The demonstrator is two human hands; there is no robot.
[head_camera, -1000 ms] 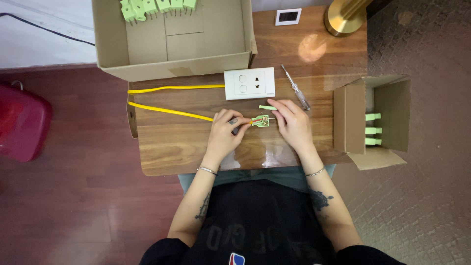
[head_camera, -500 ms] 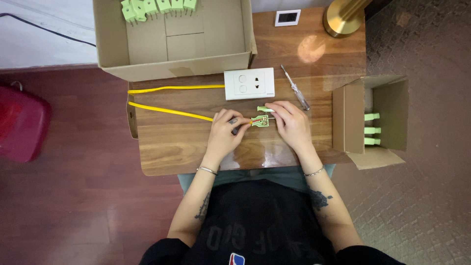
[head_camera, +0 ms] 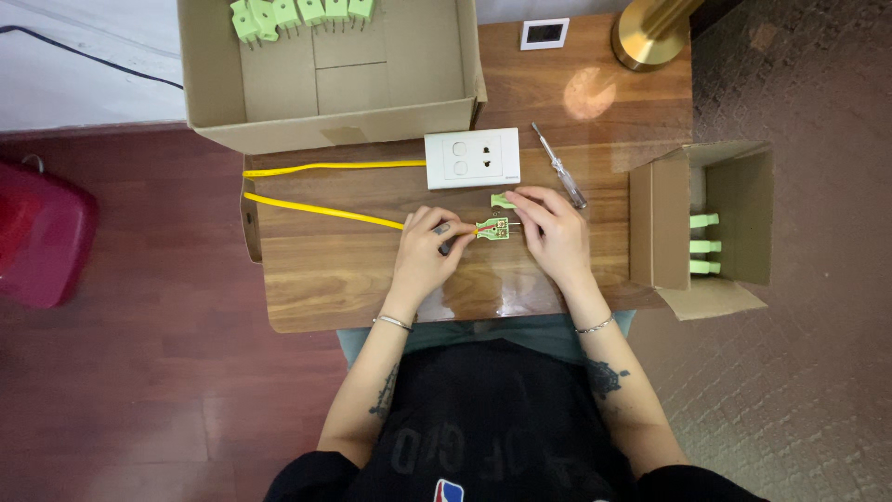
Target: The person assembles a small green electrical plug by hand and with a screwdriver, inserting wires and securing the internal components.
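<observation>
An opened light-green plug [head_camera: 493,228] lies on the wooden table [head_camera: 325,279] between my hands. My left hand [head_camera: 426,253] pinches the end of the yellow cable [head_camera: 321,211] where its wire ends meet the plug. My right hand [head_camera: 553,232] holds the plug's right side with its fingertips. A small green plug cover [head_camera: 503,200] rests just above my right fingers. A white wall socket plate [head_camera: 472,158] lies beyond the plug, with a screwdriver [head_camera: 558,166] to its right.
A large open cardboard box [head_camera: 325,84] at the back holds several green plugs [head_camera: 297,15]. A smaller open box [head_camera: 706,228] at the right holds three green plugs. A brass lamp base [head_camera: 650,33] and a small white device [head_camera: 544,33] stand at the far edge. A red object [head_camera: 37,232] sits on the floor.
</observation>
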